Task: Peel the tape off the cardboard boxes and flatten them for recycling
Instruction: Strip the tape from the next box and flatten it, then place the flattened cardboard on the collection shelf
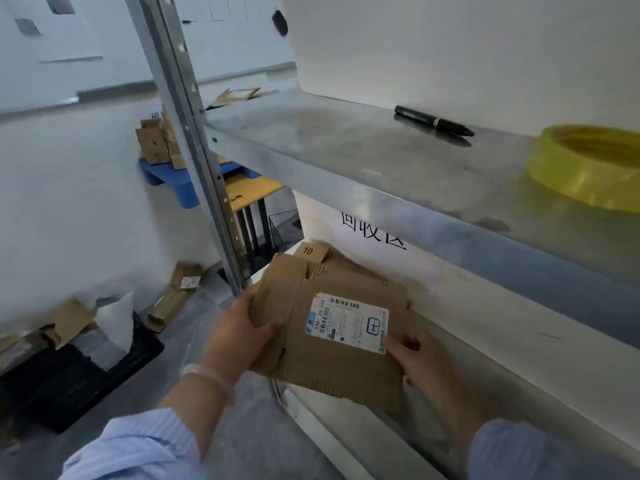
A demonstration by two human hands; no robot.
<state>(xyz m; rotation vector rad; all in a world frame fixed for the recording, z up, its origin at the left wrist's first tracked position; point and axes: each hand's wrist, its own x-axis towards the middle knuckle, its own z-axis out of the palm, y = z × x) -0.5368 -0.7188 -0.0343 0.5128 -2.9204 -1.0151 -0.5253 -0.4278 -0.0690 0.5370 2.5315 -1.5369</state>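
One metal rack [346, 157] is filling the right of the view, and its lower bay is opening ahead and to the right of the hands. A white panel [450, 289] at the back of that bay is showing the characters 回收区. The flattened box [332, 375] is being held just before the bay, its long axis pointing away from the person and into it. The left hand [239, 336] is gripping the left edge, thumb on top. The right hand [419, 358] is pinching the near right corner. Neither hand is lying clearly nearer, so the coming move is probably a forward push by both. The label [348, 322] is reading "530- D5 069" beside a boxed "H". A flap [310, 251] behind is reading "10"; whether it belongs to the same box cannot be told.
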